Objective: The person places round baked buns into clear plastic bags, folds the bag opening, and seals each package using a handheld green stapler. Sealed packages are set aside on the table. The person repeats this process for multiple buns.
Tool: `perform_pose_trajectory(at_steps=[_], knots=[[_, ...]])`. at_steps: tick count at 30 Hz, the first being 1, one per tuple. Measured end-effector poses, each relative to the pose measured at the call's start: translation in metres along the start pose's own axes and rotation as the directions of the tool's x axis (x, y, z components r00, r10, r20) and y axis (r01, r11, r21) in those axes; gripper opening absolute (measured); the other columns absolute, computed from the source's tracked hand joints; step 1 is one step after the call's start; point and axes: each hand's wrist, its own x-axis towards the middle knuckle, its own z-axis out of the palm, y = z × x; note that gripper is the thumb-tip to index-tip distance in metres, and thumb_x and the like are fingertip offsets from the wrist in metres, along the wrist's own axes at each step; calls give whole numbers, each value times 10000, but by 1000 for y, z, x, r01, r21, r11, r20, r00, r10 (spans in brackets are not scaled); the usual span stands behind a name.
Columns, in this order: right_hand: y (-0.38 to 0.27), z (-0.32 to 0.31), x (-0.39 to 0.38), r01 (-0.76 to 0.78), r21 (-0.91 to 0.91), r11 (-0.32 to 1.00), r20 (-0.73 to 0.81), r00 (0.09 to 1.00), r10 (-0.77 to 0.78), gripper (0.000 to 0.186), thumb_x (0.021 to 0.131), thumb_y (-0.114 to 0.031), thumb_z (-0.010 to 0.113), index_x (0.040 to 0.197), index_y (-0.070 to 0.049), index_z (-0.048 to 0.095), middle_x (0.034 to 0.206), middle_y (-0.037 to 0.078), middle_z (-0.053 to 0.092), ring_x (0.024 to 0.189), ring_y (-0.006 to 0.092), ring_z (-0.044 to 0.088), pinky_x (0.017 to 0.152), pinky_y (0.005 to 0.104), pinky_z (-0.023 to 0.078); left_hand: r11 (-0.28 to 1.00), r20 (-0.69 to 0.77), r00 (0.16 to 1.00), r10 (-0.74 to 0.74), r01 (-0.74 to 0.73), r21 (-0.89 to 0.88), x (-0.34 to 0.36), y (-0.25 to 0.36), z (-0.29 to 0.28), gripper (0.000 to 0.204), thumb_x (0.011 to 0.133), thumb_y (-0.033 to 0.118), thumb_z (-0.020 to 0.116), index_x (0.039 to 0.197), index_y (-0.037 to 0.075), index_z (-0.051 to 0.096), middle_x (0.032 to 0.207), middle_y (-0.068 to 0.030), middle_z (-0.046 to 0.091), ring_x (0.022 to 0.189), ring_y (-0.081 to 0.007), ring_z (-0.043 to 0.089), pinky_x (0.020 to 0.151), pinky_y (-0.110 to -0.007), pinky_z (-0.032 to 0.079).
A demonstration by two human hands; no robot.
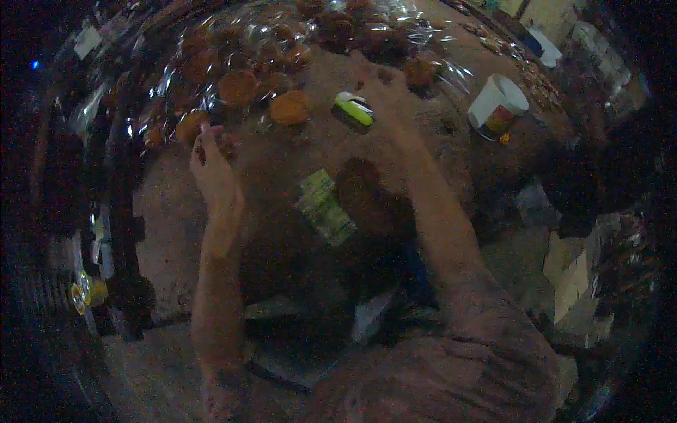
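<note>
My left hand (211, 163) is at the left of the brown table, its thumb and fingers pinched together at the edge of an orange round piece (189, 127). Whether that piece or something smaller is between the fingertips is too dim to tell. Farther out on the right, my right hand (386, 83) reaches toward the clear-wrapped round pieces (420, 72); its fingers are blurred and partly curled. Just left of that wrist lies a bright green and white stapler (354, 108). Between my forearms is a strip of green printed labels (326, 206).
Shiny clear plastic packs of orange-brown rounds (238, 87) cover the far left and far middle of the table. A loose-looking orange round (290, 108) lies in front of them. To the right of my right arm there is a white cup (498, 106) with a coloured print.
</note>
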Motion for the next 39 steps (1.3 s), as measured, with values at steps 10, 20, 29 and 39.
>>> perform_pose_trajectory(at_steps=[10,20,29,39], knots=[[25,41,-2,515,-645,565,299,850,-433,438,972,-459,596,1017,-45,728,1188,189,649,1164,354,578,1047,498,387,999,33,999,37,-38,27,-7,5,8,317,1034,368,569,938,74,638,761,1,603,683,-90,558,625,-255,447],[37,66,27,663,-446,602,281,742,-609,267,938,-307,676,946,-43,710,1123,129,688,1166,281,596,1098,504,341,987,187,982,30,-58,148,-8,-5,7,297,1034,325,578,908,60,625,751,3,605,666,-72,563,605,-240,454],[-38,59,-54,565,287,773,332,698,-634,181,944,-107,620,1096,-8,620,1102,151,660,983,319,664,836,391,546,917,399,887,230,-335,216,-41,-9,36,405,1040,291,568,1330,13,521,1230,-110,608,1098,-218,616,965,-341,494],[-36,61,-53,569,207,796,103,796,-596,245,973,-186,601,1132,-1,627,1068,176,642,982,338,627,900,407,500,999,327,944,-46,50,-5,-26,-12,27,448,1076,382,458,1288,8,584,1189,-92,635,1108,-162,617,902,-335,547]])
